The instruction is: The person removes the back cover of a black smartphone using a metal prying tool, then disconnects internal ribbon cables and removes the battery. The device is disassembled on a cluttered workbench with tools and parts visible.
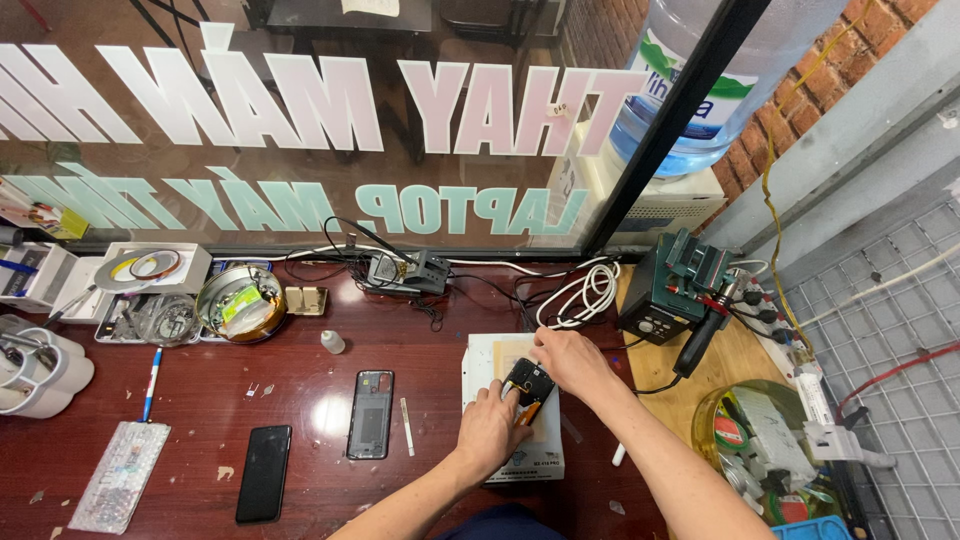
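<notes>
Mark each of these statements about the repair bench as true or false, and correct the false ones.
1. Both hands are on a small dark phone part over the white heating pad. True: the left hand and right hand hold the phone part above the white pad.
2. A black phone lies face down at the bench's right edge. False: the black phone lies left of the hands, on the red-brown bench.
3. An opened phone frame lies between the black phone and the pad. True: the phone frame is there.
4. The hot-air handle is in the right hand. False: the hot-air handle rests at its green station.
</notes>
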